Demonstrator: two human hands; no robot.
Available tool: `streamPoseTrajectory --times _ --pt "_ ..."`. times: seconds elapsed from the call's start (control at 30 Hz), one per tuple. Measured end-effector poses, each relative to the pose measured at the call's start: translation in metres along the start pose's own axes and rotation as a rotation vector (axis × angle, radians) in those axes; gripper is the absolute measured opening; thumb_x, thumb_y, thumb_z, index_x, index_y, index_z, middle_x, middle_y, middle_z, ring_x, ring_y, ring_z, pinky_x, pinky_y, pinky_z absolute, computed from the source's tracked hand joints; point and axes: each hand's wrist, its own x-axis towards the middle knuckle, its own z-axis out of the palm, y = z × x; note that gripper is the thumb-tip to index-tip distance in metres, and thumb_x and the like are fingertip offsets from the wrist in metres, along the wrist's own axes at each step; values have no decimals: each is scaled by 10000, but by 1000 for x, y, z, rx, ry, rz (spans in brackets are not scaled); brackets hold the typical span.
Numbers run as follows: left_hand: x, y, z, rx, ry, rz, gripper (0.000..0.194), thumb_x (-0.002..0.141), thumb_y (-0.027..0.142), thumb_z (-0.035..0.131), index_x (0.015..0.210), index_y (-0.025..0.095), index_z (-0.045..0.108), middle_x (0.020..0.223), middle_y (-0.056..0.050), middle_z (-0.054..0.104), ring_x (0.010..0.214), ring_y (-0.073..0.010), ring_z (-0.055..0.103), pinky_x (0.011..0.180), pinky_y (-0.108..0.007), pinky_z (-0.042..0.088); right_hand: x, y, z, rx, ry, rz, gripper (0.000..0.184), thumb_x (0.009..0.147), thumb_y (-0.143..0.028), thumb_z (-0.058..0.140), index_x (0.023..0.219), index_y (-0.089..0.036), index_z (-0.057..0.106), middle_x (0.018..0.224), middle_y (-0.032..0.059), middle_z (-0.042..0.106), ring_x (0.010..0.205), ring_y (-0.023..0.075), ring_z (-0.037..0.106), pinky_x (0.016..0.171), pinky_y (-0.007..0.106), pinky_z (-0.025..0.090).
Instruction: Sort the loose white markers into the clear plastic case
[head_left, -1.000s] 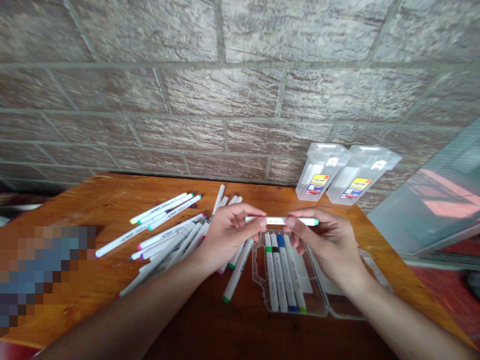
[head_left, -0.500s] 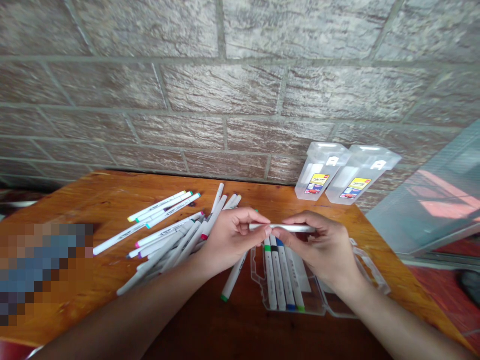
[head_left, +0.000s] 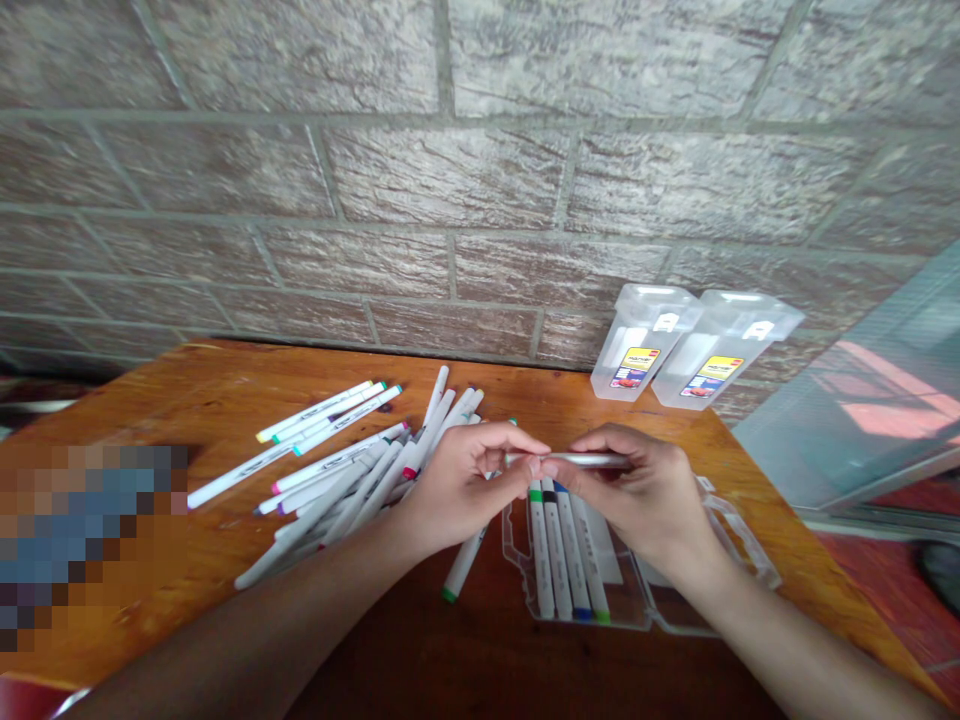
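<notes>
Between my two hands a white marker (head_left: pixel 592 460) is held level above the table. My left hand (head_left: pixel 469 480) pinches its left end between thumb and fingers. The thumb and fingers of my right hand (head_left: pixel 637 485) close on its middle and right part, hiding much of it. Below lies an open clear plastic case (head_left: pixel 637 610), with several white markers (head_left: pixel 559 560) side by side in its left half; their bands and ends are green, black and blue. A single green-ended marker (head_left: pixel 463 565) rests on the table left of the case.
A loose pile of white markers (head_left: pixel 352 490) with coloured ends spreads left of my left hand on the wooden table (head_left: pixel 225 400). Two translucent marker boxes (head_left: pixel 630 345) with yellow labels stand at the back right against the brick wall (head_left: pixel 480 190). A glass panel is at right.
The marker has shifted slightly down in my hands, and my fingers have come closer together along it. Its green right end, visible a second ago, is now hidden.
</notes>
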Motion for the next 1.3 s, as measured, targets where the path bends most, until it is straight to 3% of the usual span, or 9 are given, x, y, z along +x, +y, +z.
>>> streamPoseTrajectory --times 0.37,0.53,0.67,0.83,0.97,1.1,1.3 --pt "4 3 0 49 68 -30 235 872 375 759 948 152 752 724 -33 696 586 -117 597 529 -213 417 1 -3 3 76 2 -7 232 778 -407 869 842 -205 777 755 39 765 623 184 675 561 266 524" --pt "6 7 1 -64 100 -53 228 829 363 797 899 157 730 681 -10 679 572 -117 620 544 -212 463 1 -5 3 99 14 -6 221 774 -399 872 858 -212 787 779 38 782 660 196 708 593 273 557" --pt "7 13 0 -85 119 -98 243 827 371 796 911 152 734 606 7 647 537 -112 595 516 -204 428 3 -8 3 151 -22 16 214 789 -399 857 865 -207 799 820 50 802 694 208 731 623 285 581" --pt "9 17 -1 -148 176 -104 207 818 341 796 850 146 736 652 1 660 543 -103 586 545 -218 430 5 -8 1 191 -52 26 166 825 -350 823 893 -199 809 861 56 812 751 202 741 695 291 589" --pt "10 11 -2 -241 212 -101 187 811 325 797 855 154 735 652 6 646 554 -105 575 579 -234 430 6 -10 0 225 -44 42 163 809 -337 834 897 -201 822 772 35 785 648 165 683 587 260 540" --pt "10 7 -4 -292 212 -118 177 817 328 787 851 163 736 649 6 629 571 -112 555 590 -248 436 7 -15 0 266 -37 83 182 800 -355 838 893 -199 827 675 16 732 510 113 549 441 226 407" --pt "11 11 -3 -361 244 -136 168 779 298 803 830 155 732 650 6 627 552 -105 548 580 -253 446 7 -16 -1 353 -34 135 209 785 -369 847 902 -197 826 664 20 729 476 87 484 425 210 371"
